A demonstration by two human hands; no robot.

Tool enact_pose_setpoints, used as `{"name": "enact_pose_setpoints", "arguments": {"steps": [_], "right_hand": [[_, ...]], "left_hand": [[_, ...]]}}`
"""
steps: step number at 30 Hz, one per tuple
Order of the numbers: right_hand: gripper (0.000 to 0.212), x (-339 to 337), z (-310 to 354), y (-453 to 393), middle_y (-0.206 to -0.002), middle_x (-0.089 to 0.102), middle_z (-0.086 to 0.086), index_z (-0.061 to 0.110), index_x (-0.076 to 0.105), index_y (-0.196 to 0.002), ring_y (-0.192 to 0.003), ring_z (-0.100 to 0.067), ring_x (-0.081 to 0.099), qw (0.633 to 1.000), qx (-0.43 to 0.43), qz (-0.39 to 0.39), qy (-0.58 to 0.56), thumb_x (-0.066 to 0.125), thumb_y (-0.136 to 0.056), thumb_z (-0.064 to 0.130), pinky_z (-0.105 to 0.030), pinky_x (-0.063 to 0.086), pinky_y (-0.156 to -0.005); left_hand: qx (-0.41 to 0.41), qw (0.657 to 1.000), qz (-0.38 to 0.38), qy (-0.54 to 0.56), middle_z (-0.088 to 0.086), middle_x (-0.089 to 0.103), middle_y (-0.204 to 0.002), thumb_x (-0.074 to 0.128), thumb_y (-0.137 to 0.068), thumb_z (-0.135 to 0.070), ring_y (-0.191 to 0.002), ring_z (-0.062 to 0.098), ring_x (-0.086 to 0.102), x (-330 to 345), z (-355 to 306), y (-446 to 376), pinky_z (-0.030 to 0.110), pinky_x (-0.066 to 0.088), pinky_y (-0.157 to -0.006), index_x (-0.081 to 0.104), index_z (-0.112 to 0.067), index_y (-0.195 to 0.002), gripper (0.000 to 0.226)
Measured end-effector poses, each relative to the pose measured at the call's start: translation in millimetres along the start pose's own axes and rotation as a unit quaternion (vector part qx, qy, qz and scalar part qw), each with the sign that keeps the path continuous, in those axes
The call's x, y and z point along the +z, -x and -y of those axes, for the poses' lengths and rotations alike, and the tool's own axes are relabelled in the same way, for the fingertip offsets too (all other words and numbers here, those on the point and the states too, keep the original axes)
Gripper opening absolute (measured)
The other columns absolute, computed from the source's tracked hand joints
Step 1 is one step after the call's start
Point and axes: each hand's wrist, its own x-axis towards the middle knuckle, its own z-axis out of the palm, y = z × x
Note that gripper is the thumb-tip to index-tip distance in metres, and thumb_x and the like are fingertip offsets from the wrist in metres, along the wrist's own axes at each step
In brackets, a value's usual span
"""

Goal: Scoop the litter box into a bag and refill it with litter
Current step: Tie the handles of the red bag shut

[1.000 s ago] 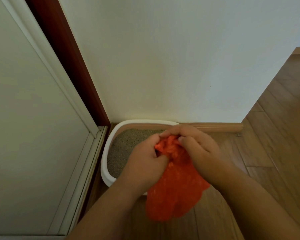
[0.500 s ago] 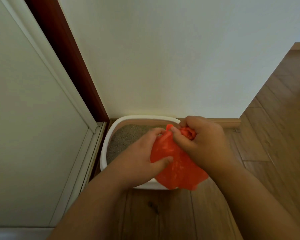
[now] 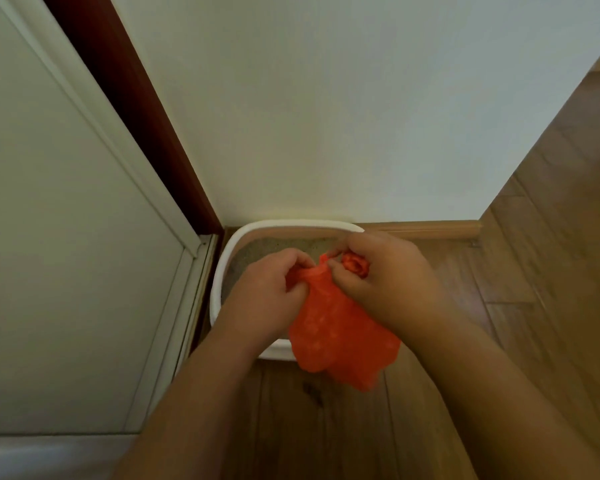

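I see both hands working the orange bag (image 3: pixel 340 334) above the near part of the litter box (image 3: pixel 219 289). The left hand (image 3: pixel 267 292) has its grip closed, pinching a fold of the bag's upper edge. The right hand (image 3: pixel 388 282) has its grip closed around a bunched wad of the same bag. The bag hangs below both hands, over the box's near rim. The box sits on the wooden floor (image 3: pixel 326 427), in the corner against the wall (image 3: pixel 326 116), and holds grey litter (image 3: pixel 257 251).
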Motion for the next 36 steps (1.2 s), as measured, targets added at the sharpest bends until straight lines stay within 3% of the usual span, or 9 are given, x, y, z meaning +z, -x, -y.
{"name": "enact_pose_setpoints", "arguments": {"steps": [3,8,15,20,27,31,36], "right_hand": [[0.014,-12.7,7.0,-7.8,-0.089,0.065,0.009,0.028,0.074,-0.097,-0.087,-0.013,0.061,1.0,0.002,0.008,0.002,0.066,-0.089,0.038,-0.034,0.051,-0.074],[0.017,-61.5,45.8,-32.8,-0.094,0.065,0.005,0.028,0.072,-0.099,-0.086,-0.014,0.061,1.0,0.007,0.019,0.008,0.064,-0.091,0.04,-0.037,0.053,-0.077],[0.014,-198.2,137.5,-72.1,-0.091,0.064,0.008,0.03,0.071,-0.097,-0.086,-0.012,0.06,0.999,0.03,0.044,-0.004,0.064,-0.091,0.041,-0.037,0.053,-0.078],[0.013,-321.9,225.2,-103.2,-0.087,0.064,0.011,0.032,0.071,-0.093,-0.083,-0.009,0.06,0.999,0.038,0.027,-0.018,0.066,-0.091,0.043,-0.035,0.054,-0.074],[0.012,-496.8,342.8,-130.0,-0.086,0.063,0.012,0.033,0.071,-0.091,-0.083,-0.006,0.059,0.999,0.035,0.003,-0.018,0.067,-0.091,0.045,-0.032,0.053,-0.075],[0.012,-583.9,391.4,-128.0,-0.09,0.065,0.015,0.035,0.071,-0.091,-0.085,-0.005,0.06,0.999,0.029,-0.029,-0.015,0.067,-0.09,0.046,-0.031,0.054,-0.077],[0.013,-663.5,425.7,-107.6,-0.093,0.066,0.016,0.035,0.071,-0.092,-0.088,-0.004,0.06,0.998,0.007,-0.058,-0.007,0.066,-0.091,0.047,-0.03,0.053,-0.08]], "left_hand": [[-0.015,1.0,-0.002,0.004,-0.018,0.069,-0.094,0.064,-0.095,-0.024,-0.084,-0.001,0.065,-11.6,-14.9,-5.0,0.029,0.057,-0.071,0.069,-0.04,-0.102,0.018],[-0.023,0.999,-0.014,-0.026,-0.015,0.068,-0.099,0.063,-0.095,-0.022,-0.086,-0.002,0.061,-53.7,-65.1,-11.1,0.014,0.041,-0.064,0.07,-0.035,-0.11,0.021],[-0.052,0.998,-0.01,0.019,-0.014,0.071,-0.1,0.062,-0.095,-0.019,-0.091,0.001,0.066,-167.5,-193.8,-4.8,0.031,0.058,-0.082,0.071,-0.029,-0.111,0.021],[-0.048,0.999,-0.011,0.02,-0.014,0.071,-0.099,0.06,-0.094,-0.019,-0.091,0.005,0.068,-271.7,-310.0,1.6,0.039,0.06,-0.083,0.07,-0.032,-0.11,0.022],[-0.005,1.0,-0.013,0.015,-0.015,0.069,-0.097,0.059,-0.098,-0.021,-0.09,0.005,0.068,-404.3,-472.3,19.2,0.039,0.06,-0.083,0.068,-0.034,-0.109,0.019],[0.023,0.999,-0.026,0.022,-0.018,0.069,-0.099,0.06,-0.099,-0.022,-0.09,0.003,0.067,-457.9,-552.3,33.9,0.029,0.059,-0.08,0.068,-0.035,-0.109,0.019],[0.063,0.996,-0.048,0.03,-0.022,0.068,-0.095,0.064,-0.096,-0.022,-0.092,-0.008,0.063,-491.7,-620.0,57.2,0.003,0.046,-0.067,0.069,-0.037,-0.106,0.018]]}}
